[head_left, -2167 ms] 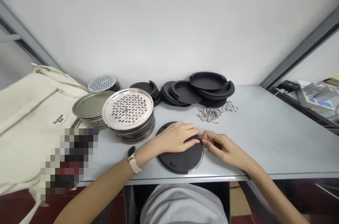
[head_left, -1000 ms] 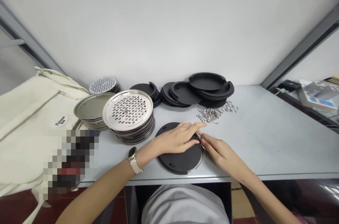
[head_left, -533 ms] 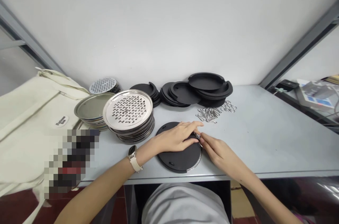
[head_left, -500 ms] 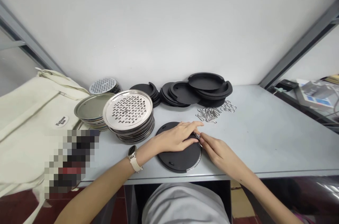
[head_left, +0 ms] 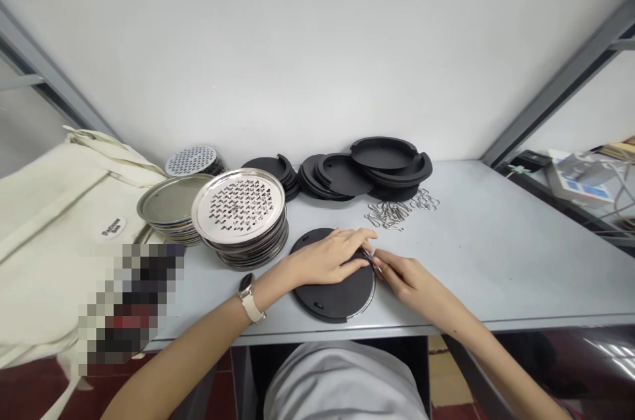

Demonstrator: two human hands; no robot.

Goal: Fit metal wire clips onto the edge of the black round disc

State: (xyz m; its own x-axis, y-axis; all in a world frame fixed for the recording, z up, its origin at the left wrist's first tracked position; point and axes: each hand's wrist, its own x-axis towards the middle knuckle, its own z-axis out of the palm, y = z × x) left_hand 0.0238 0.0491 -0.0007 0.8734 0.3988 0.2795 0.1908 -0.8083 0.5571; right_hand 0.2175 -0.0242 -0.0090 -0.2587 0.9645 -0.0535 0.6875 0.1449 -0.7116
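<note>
A black round cover [head_left: 337, 297] lies flat near the table's front edge, with a shiny metal rim showing along its right side. My left hand [head_left: 330, 254] rests across the cover and holds it, the thumb on top and the fingers reaching past its far right edge. At that right edge, my right hand [head_left: 401, 272] pinches a thin, shiny metal piece [head_left: 368, 253] between thumb and fingers. The piece sits between my two hands, and most of it is hidden. Past my hands lie loose metal hooks [head_left: 389, 213] and metal rings [head_left: 425, 200].
Left of the cover stands a stack of metal grater discs [head_left: 241, 205], beside a stack of plain discs [head_left: 173, 198]. Black covers [head_left: 384, 154] are piled at the back against the wall. A cream canvas bag [head_left: 54, 228] fills the left side.
My right fingers have shifted slightly around the thin metal piece, and more of it shows. My left hand stays on the cover. The whole view has moved a little.
</note>
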